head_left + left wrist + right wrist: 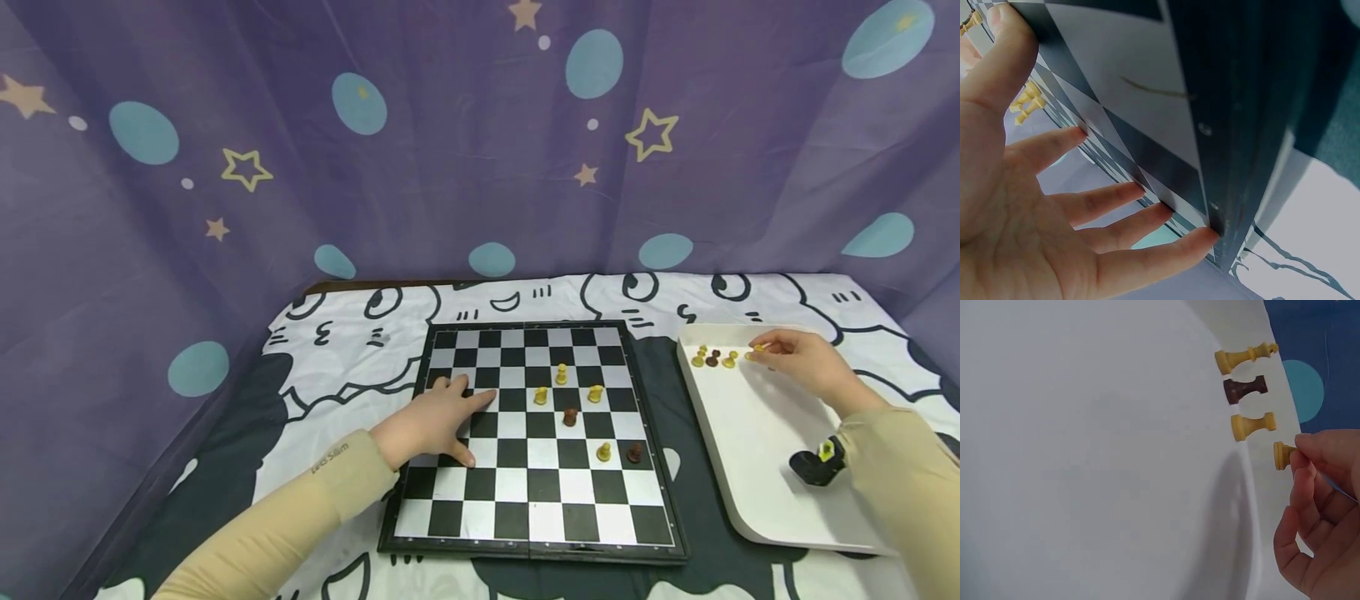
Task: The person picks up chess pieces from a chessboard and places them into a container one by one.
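My right hand [802, 362] is over the far end of a white tray [765, 450]. Thumb and fingertips pinch a yellow chess piece [1282, 455]; its base shows and its top is hidden by the fingers. Beside it in the tray stand a yellow rook [1252, 427], a brown rook [1245, 390] and a yellow king [1240, 359]. My left hand [435, 421] has its fingers spread over the left side of the chessboard [512, 483], with fingertips right at the squares and frame in the left wrist view.
Several yellow chess pieces [562, 374] and two brown ones, a nearer brown piece [570, 417] and a right-hand brown piece [635, 452], stand on the board's right half. A patterned cloth [352, 333] covers the table. Behind hangs a purple curtain [450, 167].
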`<control>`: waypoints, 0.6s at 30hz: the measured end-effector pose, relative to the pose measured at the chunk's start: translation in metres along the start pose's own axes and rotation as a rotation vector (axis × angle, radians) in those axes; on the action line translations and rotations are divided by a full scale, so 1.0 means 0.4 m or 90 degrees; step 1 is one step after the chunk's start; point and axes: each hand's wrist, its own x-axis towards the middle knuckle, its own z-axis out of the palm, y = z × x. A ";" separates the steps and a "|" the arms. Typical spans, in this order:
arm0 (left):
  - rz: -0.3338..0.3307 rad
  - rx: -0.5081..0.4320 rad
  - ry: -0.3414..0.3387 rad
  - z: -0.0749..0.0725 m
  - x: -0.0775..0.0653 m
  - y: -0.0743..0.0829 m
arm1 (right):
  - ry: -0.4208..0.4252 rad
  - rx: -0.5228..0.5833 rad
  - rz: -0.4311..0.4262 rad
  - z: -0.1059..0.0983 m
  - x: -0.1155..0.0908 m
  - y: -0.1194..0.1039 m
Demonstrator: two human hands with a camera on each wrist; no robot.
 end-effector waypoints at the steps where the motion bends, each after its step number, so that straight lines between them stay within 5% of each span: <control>1: 0.000 -0.001 0.001 0.000 0.000 0.000 | 0.001 -0.002 0.000 0.003 0.002 0.004; 18: 0.006 0.010 0.003 0.000 0.000 0.001 | -0.021 -0.001 -0.011 0.027 0.017 0.019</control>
